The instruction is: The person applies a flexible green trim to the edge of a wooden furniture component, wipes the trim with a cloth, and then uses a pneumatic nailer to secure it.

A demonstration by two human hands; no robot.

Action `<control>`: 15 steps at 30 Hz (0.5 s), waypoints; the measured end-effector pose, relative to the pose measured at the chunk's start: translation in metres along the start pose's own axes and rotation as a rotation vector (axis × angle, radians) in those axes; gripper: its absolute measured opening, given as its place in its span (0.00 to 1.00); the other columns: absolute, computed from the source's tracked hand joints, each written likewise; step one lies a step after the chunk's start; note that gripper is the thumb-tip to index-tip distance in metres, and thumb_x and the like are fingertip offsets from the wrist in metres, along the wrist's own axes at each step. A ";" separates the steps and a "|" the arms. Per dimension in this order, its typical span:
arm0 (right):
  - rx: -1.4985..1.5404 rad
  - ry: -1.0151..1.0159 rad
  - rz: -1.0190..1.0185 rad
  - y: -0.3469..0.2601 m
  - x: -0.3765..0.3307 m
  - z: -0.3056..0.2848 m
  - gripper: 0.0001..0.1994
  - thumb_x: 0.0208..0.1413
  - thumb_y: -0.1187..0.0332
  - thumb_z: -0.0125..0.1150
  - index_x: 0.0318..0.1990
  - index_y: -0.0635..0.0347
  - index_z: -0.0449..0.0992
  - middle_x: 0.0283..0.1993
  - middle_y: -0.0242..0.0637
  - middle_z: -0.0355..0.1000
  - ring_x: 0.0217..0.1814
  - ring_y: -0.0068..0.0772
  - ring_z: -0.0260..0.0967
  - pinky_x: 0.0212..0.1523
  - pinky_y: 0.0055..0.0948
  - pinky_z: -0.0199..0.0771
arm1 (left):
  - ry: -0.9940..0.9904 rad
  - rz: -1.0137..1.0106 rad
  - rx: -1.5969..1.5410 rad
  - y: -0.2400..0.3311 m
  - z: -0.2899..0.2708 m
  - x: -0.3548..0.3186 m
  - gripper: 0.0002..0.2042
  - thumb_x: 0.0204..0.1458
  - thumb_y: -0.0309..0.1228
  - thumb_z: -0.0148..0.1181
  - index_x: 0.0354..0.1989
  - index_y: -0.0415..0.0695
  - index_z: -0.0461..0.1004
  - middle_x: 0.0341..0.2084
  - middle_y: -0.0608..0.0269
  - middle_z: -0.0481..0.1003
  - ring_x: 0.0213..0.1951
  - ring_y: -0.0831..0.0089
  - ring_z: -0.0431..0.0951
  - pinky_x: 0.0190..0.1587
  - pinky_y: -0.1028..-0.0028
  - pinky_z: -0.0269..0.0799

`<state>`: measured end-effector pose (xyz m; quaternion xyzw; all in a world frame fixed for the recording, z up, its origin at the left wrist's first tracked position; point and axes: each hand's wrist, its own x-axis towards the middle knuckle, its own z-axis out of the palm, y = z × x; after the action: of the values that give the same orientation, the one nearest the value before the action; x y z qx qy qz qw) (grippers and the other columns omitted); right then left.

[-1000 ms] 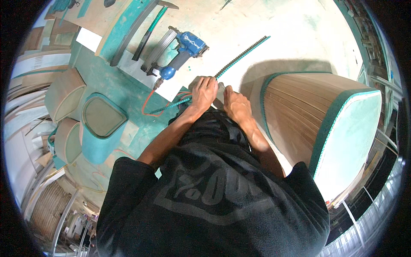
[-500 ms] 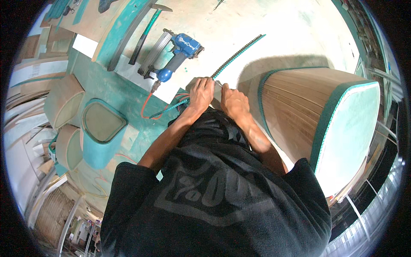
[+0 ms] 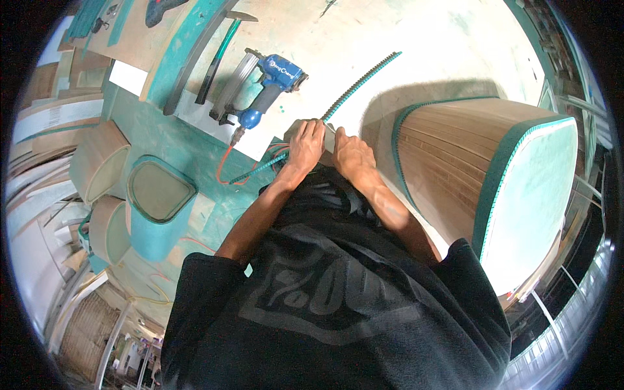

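My left hand [image 3: 306,144] is closed around a long, notched teal-and-dark strip [image 3: 361,85]. One end of the strip slants up and away to the right over the pale tabletop; the other trails out to the left, past my wrist. Close beside it, my right hand [image 3: 354,154] is closed with its thumb side toward the strip. A small, pale, slim piece shows between the two hands, too little of it to name. To the right lies a large tapered wooden shell [image 3: 448,156] on its side, its edges trimmed with teal notched strip.
A blue air nail gun [image 3: 268,88] with an orange hose [image 3: 223,162] lies left of my hands, beside a green-and-black-handled hammer [image 3: 224,55]. Farther left stand a teal tapered container [image 3: 162,224] and bare wooden shells [image 3: 97,162]. A grey-and-teal ledge [image 3: 188,71] runs behind the hammer.
Both hands keep nearly the same place and hold on the strip; the right hand has shifted slightly. The whole view has moved a little.
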<state>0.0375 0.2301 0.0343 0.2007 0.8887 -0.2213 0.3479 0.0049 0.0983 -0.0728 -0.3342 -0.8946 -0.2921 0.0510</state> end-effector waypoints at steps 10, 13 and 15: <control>0.013 -0.075 0.007 -0.003 0.003 -0.012 0.15 0.66 0.66 0.41 0.54 0.62 0.68 0.45 0.61 0.76 0.51 0.61 0.75 0.52 0.53 0.76 | -0.050 -0.040 -0.038 0.001 -0.001 0.001 0.08 0.56 0.24 0.58 0.42 0.35 0.74 0.34 0.51 0.76 0.39 0.54 0.76 0.42 0.61 0.75; 0.020 -0.077 0.038 0.000 0.008 -0.006 0.15 0.66 0.66 0.41 0.55 0.61 0.68 0.46 0.61 0.75 0.50 0.61 0.76 0.52 0.52 0.76 | -0.051 -0.036 -0.038 0.001 -0.001 0.001 0.07 0.56 0.24 0.57 0.41 0.35 0.74 0.34 0.52 0.76 0.39 0.54 0.76 0.42 0.61 0.74; 0.021 -0.068 0.035 0.000 0.008 -0.003 0.15 0.66 0.66 0.41 0.54 0.62 0.68 0.45 0.61 0.76 0.49 0.61 0.76 0.52 0.53 0.76 | -0.043 -0.041 -0.037 0.001 0.000 0.000 0.06 0.56 0.24 0.57 0.40 0.35 0.74 0.34 0.52 0.76 0.38 0.55 0.76 0.42 0.62 0.74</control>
<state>0.0306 0.2328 0.0305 0.2122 0.8704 -0.2310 0.3796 0.0051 0.0993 -0.0725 -0.3229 -0.8966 -0.3024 0.0195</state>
